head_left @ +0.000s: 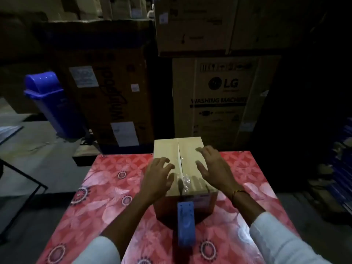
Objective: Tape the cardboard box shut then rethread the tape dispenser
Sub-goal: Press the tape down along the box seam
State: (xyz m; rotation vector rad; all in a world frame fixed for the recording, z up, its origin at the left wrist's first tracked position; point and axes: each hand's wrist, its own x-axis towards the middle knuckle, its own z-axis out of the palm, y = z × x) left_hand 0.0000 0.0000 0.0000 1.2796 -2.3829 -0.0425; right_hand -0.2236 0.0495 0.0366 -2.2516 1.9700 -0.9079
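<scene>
Two hands hover over the cardboard box [185, 164] in front of us, and we hold nothing in either one. Our left hand [158, 178] sits over the near left part of the box top, fingers spread and slightly curled; whether the fingertips touch the cardboard we cannot tell. Our right hand [213, 168] is over the right flap, fingers also spread apart, palm down, with a thin gold bracelet [238, 192] at the wrist. Both sleeves are white.

The box stands toward the far middle of the table [106, 197], which is covered in a red floral cloth. Its top flaps are folded down and meet along a centre seam, where a strip of clear tape [183, 178] glints along the near half.

The blue tape dispenser [185, 223] lies on the cloth just in front of the box, between our forearms, its far end against or very near the box's front face.

Beyond the table stand large cartons, one printed as an LG washing machine carton [222, 100], and a blue bin [51, 103] to the left.
</scene>
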